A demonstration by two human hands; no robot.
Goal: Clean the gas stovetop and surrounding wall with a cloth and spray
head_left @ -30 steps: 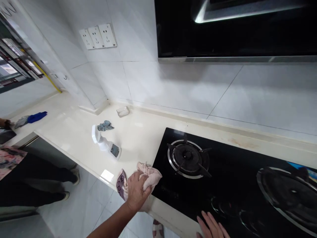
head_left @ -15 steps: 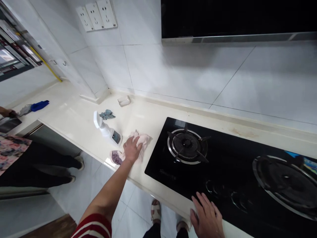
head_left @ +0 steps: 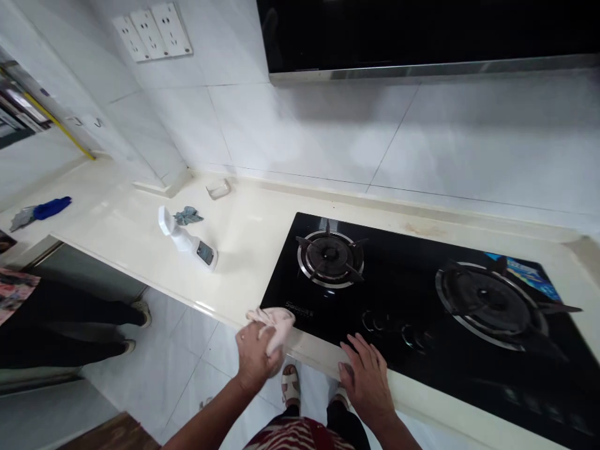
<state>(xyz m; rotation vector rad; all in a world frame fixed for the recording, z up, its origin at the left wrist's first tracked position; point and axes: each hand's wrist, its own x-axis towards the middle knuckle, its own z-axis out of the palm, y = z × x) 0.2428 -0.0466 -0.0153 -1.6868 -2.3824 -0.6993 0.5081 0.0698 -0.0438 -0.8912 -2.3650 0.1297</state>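
My left hand (head_left: 257, 353) grips a bunched pale pink cloth (head_left: 276, 322) at the counter's front edge, by the near left corner of the black gas stove (head_left: 398, 275). Fingers spread, my right hand (head_left: 368, 378) rests on the stove's front edge and holds nothing. It lies just in front of the stove's knobs (head_left: 375, 320). A white spray bottle (head_left: 190, 244) lies or leans on the counter left of the stove; which, I cannot tell. Behind it is a crumpled grey-green cloth (head_left: 188, 215).
A small clear dish (head_left: 218, 189) sits near the wall. Blue cloth (head_left: 52, 208) lies on the far left counter, where another person (head_left: 56, 319) stands. A black range hood (head_left: 422, 37) overhangs the stove. Both burners carry raised pan supports.
My left hand has lifted the pink cloth off the counter beside the bottle and brought it toward me, to the front edge. The view has turned right; my right hand stays at the stove's edge.
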